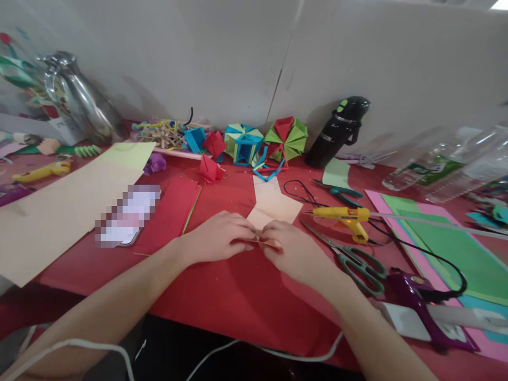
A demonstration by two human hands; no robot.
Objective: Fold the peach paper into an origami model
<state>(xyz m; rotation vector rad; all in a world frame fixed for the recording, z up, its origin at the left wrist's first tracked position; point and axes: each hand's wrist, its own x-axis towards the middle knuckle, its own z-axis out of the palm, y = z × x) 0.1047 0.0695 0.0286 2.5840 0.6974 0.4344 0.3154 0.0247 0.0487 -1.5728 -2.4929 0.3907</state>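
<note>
Over the near part of the red table (222, 301), the left hand (218, 236) and the right hand (296, 248) pinch a small bent paper (273, 244) between them. Just past it lie tan sheets (278, 203), and far back bright paper shapes (293, 143) sit by the pale wall (222, 63).

Small folded tan paper (258, 239) between both hands (222, 236).

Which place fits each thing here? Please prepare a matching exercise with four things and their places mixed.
1. small piece of paper
2. scissors
3. phone
4. black bottle

A. near the pale wall
B. beside the right forearm
C. between left hand and right hand
D. left of the left hand

Pairs: 1-C, 2-B, 3-D, 4-A
</note>
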